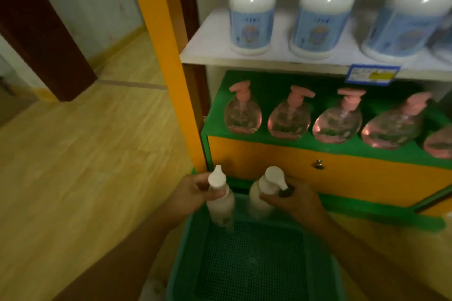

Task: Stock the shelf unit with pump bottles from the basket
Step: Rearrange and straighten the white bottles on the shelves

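A green mesh basket (pixel 186 259) sits on the floor in front of the shelf unit (pixel 269 151). Two white pump bottles stand upright at its far end. My left hand (pixel 193 190) grips the neck of the left white bottle (pixel 221 205). The right white bottle (pixel 260 199) is held at its neck by my right hand (pixel 291 199). On the green lower shelf (pixel 215 127) stands a row of several clear pink pump bottles (pixel 243 115). The rest of the basket shows only its mesh bottom.
The white upper shelf (pixel 208 39) carries large white bottles with blue labels (pixel 252 19) and a blue price tag (pixel 373 74). A yellow post (pixel 166 56) frames the unit's left side. Wooden floor (pixel 85 154) spreads to the left, with a dark door frame (pixel 46 32) beyond.
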